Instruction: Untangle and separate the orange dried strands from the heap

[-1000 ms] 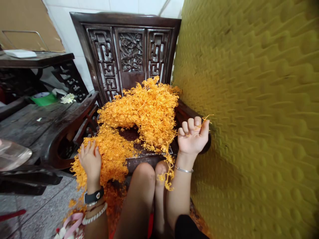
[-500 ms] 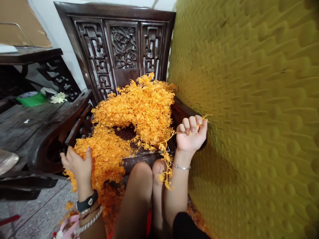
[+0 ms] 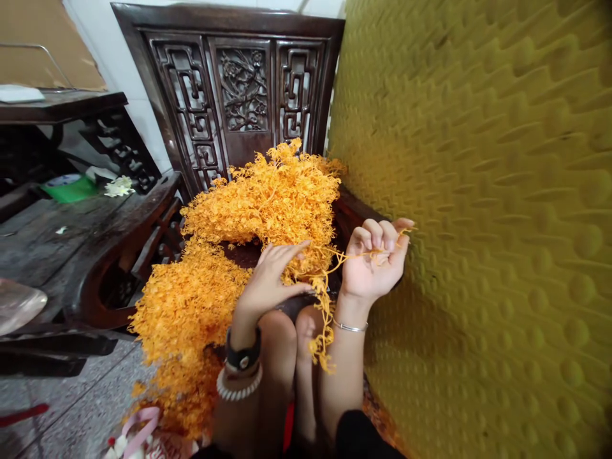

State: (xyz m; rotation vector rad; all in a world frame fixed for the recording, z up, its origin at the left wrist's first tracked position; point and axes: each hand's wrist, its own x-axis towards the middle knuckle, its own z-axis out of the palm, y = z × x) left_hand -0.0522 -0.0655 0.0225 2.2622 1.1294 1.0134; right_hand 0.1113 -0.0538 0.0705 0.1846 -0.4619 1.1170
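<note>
A large heap of curly orange artificial-looking flower sprigs (image 3: 296, 191) rests on a dark carved wooden chair (image 3: 243, 137). More of the same orange sprigs (image 3: 191, 299) spill over the chair's front on the left. My right hand (image 3: 375, 261) is curled around the thin stem of an orange flower sprig (image 3: 324, 319). One stem end sticks out past the thumb and forefinger, while the flowered part hangs down beside my knee. Close to this sprig's left side is my left hand (image 3: 272, 280), its fingers stretched and thumb apart, with nothing seen in it.
A yellow textured mat (image 3: 478, 223) stands like a wall along the right. To the left, a second dark wooden seat (image 3: 71, 233) carries a green object (image 3: 71, 189) and a pale flower (image 3: 119, 186). On the floor lies a bag with a pink handle (image 3: 143, 421).
My left hand has moved right, from the left pile of orange sprigs to beside the hanging sprig. My right hand keeps the stem, its forefinger now more extended.
</note>
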